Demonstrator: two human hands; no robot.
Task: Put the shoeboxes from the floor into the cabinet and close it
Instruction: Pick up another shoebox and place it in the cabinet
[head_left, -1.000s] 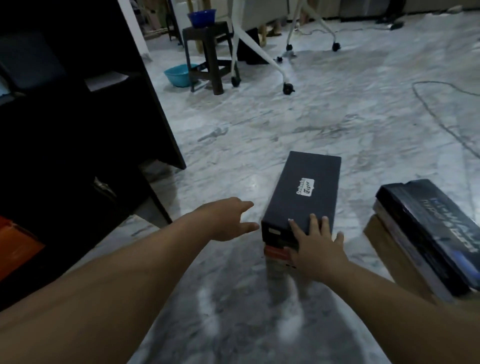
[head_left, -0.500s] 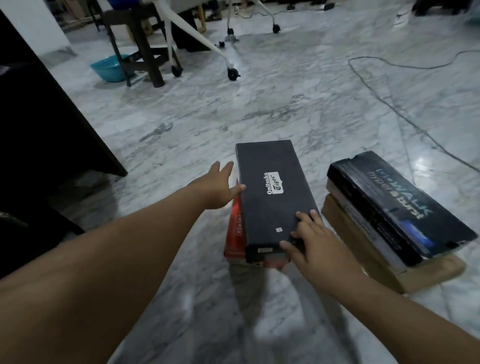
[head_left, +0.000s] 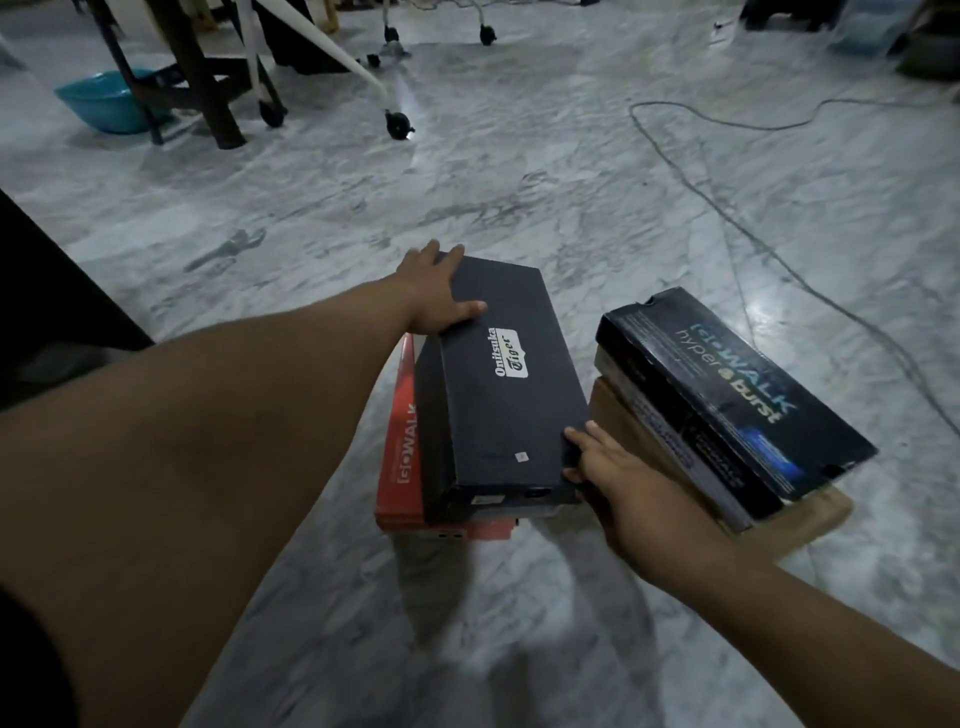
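A black Onitsuka Tiger shoebox (head_left: 511, 395) lies on top of a red Go Walk shoebox (head_left: 397, 452) on the marble floor. My left hand (head_left: 434, 299) grips the black box at its far left corner, thumb on the lid. My right hand (head_left: 605, 467) holds its near right corner. The black box sits tilted, its left side raised off the red one. To the right, a dark Go Walk Hyper Burst shoebox (head_left: 727, 389) rests on a tan box (head_left: 810, 525). The dark cabinet (head_left: 52, 291) shows only as an edge at the left.
A cable (head_left: 727, 218) runs across the floor at the right. At the back left stand a dark stool (head_left: 208, 88), a teal basin (head_left: 104, 101) and a white wheeled table frame (head_left: 363, 67). Open marble floor lies around the boxes.
My left hand moved from the box's left side to its far left corner and took hold. My right hand shifted to the near right corner. The black box has tipped up off the red one.
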